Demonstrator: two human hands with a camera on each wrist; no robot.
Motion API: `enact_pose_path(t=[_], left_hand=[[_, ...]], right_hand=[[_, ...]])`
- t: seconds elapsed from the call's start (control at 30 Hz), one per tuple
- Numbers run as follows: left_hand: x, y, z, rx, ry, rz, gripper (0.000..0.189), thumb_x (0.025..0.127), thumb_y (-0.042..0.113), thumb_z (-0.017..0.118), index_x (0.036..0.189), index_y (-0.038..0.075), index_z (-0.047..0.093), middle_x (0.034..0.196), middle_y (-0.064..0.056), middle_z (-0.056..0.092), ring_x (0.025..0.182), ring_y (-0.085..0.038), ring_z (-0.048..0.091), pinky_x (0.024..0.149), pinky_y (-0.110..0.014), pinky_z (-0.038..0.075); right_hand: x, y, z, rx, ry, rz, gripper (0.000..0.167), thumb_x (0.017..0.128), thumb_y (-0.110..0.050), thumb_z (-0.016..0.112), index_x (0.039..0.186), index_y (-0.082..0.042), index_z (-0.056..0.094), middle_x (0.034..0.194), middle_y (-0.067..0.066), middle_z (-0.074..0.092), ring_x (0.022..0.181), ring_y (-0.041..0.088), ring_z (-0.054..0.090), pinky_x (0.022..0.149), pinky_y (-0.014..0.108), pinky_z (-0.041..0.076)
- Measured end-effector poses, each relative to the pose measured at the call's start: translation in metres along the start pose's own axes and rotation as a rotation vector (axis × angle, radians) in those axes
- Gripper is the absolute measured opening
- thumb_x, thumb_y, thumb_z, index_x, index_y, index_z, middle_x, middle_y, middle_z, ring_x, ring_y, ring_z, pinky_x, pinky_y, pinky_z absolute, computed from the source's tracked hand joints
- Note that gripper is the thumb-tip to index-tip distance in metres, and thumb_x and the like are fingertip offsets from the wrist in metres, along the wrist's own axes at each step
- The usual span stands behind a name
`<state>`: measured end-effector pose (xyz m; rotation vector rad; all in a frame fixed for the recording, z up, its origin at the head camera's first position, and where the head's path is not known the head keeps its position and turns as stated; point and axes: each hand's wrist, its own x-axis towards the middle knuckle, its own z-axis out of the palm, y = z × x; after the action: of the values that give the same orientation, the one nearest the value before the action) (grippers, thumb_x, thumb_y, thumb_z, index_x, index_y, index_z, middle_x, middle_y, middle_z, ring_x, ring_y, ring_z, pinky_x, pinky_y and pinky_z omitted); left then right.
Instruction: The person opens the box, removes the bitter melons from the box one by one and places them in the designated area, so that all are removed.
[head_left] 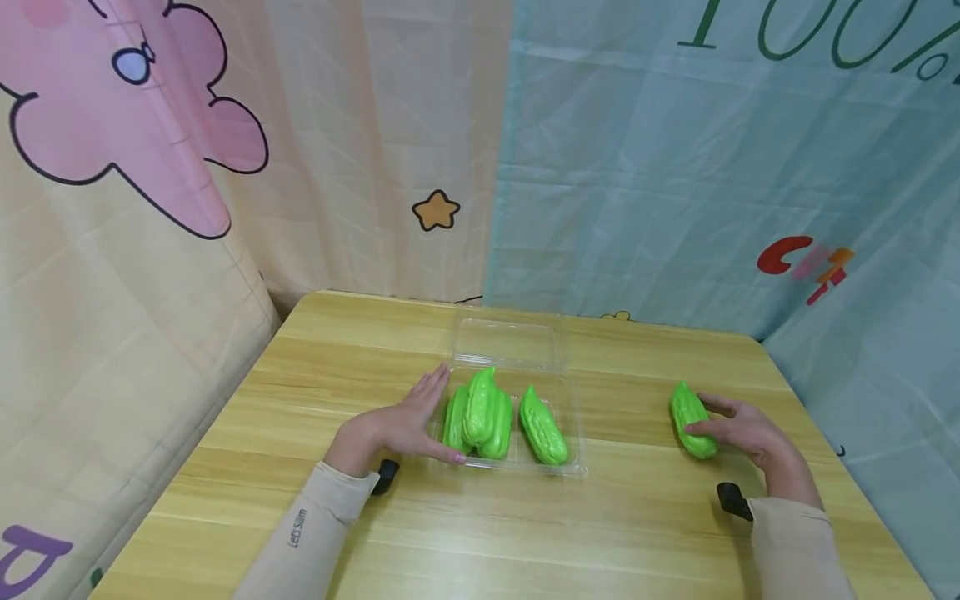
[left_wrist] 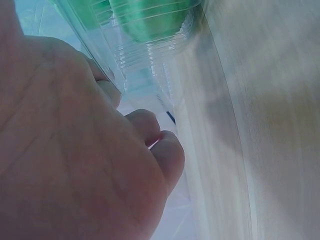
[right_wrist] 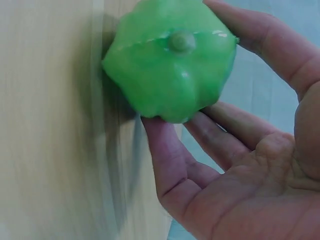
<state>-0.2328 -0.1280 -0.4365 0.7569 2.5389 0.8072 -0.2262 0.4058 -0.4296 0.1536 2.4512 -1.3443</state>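
Observation:
On the right of the table, my right hand [head_left: 738, 429] grips a bright green, bumpy bitter melon [head_left: 692, 421] between thumb and fingers. The right wrist view shows its stem end [right_wrist: 181, 42] facing the camera, fingers on its side and underneath. My left hand [head_left: 408, 421] rests against the left side of a clear plastic clamshell box [head_left: 573, 433], fingers stretched out along it and thumb at its front edge. Inside the box, bitter melons [head_left: 480, 408] are piled in the left part, one on top of others. Another bitter melon [head_left: 543, 427] lies alone in the right part.
The box's clear lid [head_left: 506, 343] lies folded back toward the table's far edge. The wooden table [head_left: 570, 533] ends at printed curtains [head_left: 375, 167] behind and at both sides. Black camera mounts [head_left: 733, 500] show at both wrists.

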Motion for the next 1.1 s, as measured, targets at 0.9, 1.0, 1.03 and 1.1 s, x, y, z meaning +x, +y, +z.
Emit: enact_pose_path(t=[0.9, 1.0, 1.03, 1.1], left_hand=[[-0.002, 0.000, -0.002, -0.002, -0.012, -0.015, 0.140, 0.073, 0.066, 0.080, 0.159, 0.009, -0.014, 0.166, -0.008, -0.020, 0.151, -0.031, -0.013, 0.120, -0.052, 0.004], [-0.001, 0.000, -0.002, 0.006, -0.008, -0.009, 0.140, 0.074, 0.065, 0.080, 0.159, 0.009, -0.014, 0.166, -0.010, -0.019, 0.151, -0.032, -0.013, 0.120, -0.052, 0.004], [0.000, 0.000, -0.002, 0.009, -0.007, -0.008, 0.140, 0.074, 0.065, 0.080, 0.159, 0.008, -0.015, 0.166, -0.011, -0.019, 0.151, -0.032, -0.013, 0.120, -0.052, 0.003], [0.000, 0.001, -0.002, 0.014, -0.009, -0.006, 0.139, 0.074, 0.064, 0.081, 0.159, 0.008, -0.015, 0.166, -0.011, -0.019, 0.151, -0.033, -0.013, 0.120, -0.052, 0.003]], right_hand=[[-0.011, -0.017, 0.000, -0.046, 0.096, -0.023, 0.104, 0.096, -0.039, 0.070, 0.158, 0.005, 0.000, 0.158, 0.038, 0.012, 0.135, 0.055, 0.035, 0.104, 0.058, 0.042], [-0.016, -0.027, 0.002, -0.031, 0.156, -0.032, 0.107, 0.094, -0.044, 0.071, 0.161, -0.002, -0.002, 0.161, 0.033, 0.011, 0.140, 0.055, 0.026, 0.107, 0.066, 0.033], [-0.017, -0.030, 0.003, -0.025, 0.166, -0.041, 0.108, 0.093, -0.045, 0.071, 0.161, -0.005, -0.002, 0.162, 0.032, 0.010, 0.142, 0.054, 0.023, 0.108, 0.067, 0.030], [-0.018, -0.038, 0.005, -0.004, 0.185, -0.069, 0.108, 0.093, -0.044, 0.073, 0.162, -0.009, -0.003, 0.163, 0.029, 0.008, 0.144, 0.054, 0.017, 0.109, 0.069, 0.026]])
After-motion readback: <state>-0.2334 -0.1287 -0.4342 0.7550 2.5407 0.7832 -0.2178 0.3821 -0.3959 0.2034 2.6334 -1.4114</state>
